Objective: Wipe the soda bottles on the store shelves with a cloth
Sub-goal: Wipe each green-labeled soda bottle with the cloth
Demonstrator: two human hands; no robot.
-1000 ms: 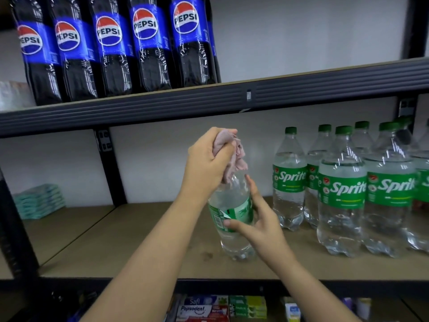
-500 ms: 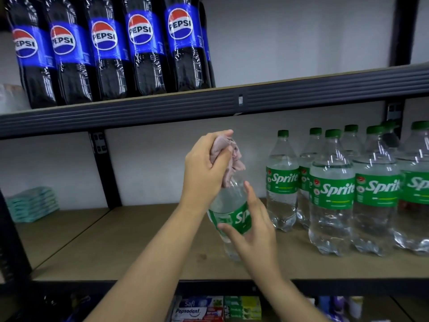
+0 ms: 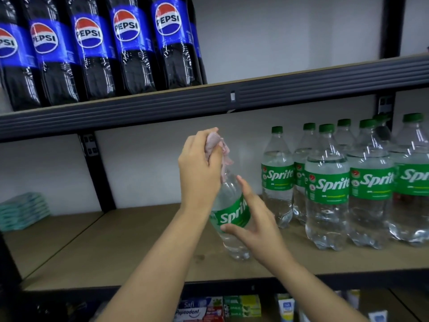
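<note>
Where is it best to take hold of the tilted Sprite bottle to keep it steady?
Grip the Sprite bottle around its labelled middle, coming from the right. It leans left, the left hand covers its top with the cloth, and the right hand is already there.

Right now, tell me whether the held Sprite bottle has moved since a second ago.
Yes. The held Sprite bottle has turned: its lettering swung in from the right, while its base stays beside the stain on the shelf board.
</note>
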